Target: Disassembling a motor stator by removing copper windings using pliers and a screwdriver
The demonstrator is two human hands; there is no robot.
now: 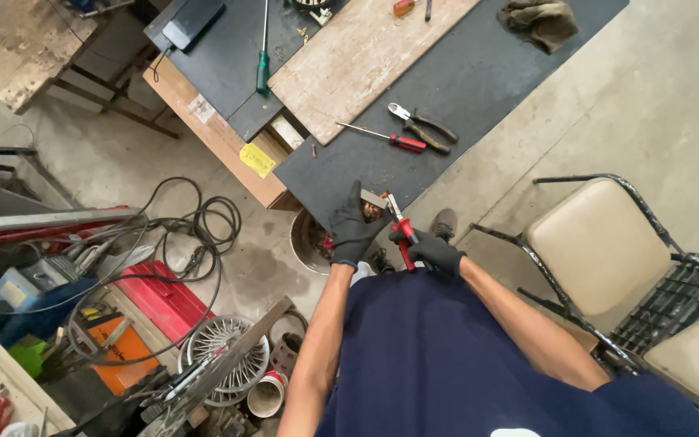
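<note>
**Gloved hands work a small part at the bench edge**

Concrete floor runs under a dark bench (479,73) that crosses the top of the view, with a pale board (362,53) lying on it. At the bench's near edge, the left hand (355,231), in a black glove, curls its fingers around a small metal part (373,202), with the thumb up beside it. The right hand (434,251), also gloved, grips the red handles of pliers (402,231), fingers wrapped tight; the pliers' nose points up to the part and seems to touch it, though the contact is too small to tell for sure.

On the bench beyond lie a red screwdriver (390,139) and, just beside it, dark-handled pliers (422,125). A green screwdriver (263,69) lies further left, and a rag (542,20) sits near the far edge. A padded chair (600,247) stands at right. Black cables (196,226) coil on the floor at left, near a wire fan guard (224,344). A metal bucket (307,241) stands under the hands.
</note>
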